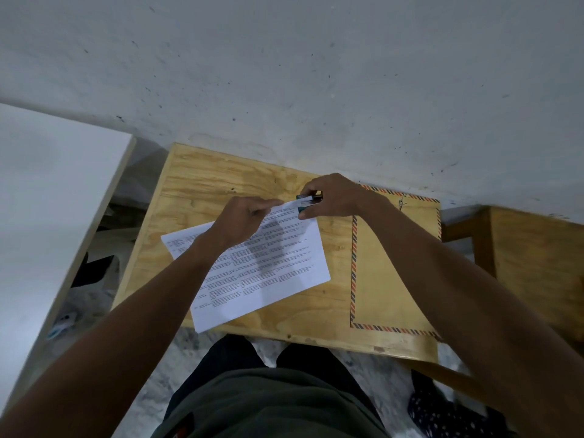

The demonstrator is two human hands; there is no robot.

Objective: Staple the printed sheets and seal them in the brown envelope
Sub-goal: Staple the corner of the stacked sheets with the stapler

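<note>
On the plywood table (221, 172), the brown envelope (392, 263) lies right of the printed sheets (278, 267). Thin and floppy, these are pinched at the far corner by the left hand (243, 219); the right hand (331, 197) is closed around the stapler (308, 200) there.

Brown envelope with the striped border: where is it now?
The brown envelope lies flat on the plywood table, right of the printed sheets, partly under the right forearm.

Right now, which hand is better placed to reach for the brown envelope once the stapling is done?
Right, probably. The right hand grips the stapler at the sheets' far corner, and its forearm already lies across the brown envelope. The left hand pinches the sheets farther away.
</note>
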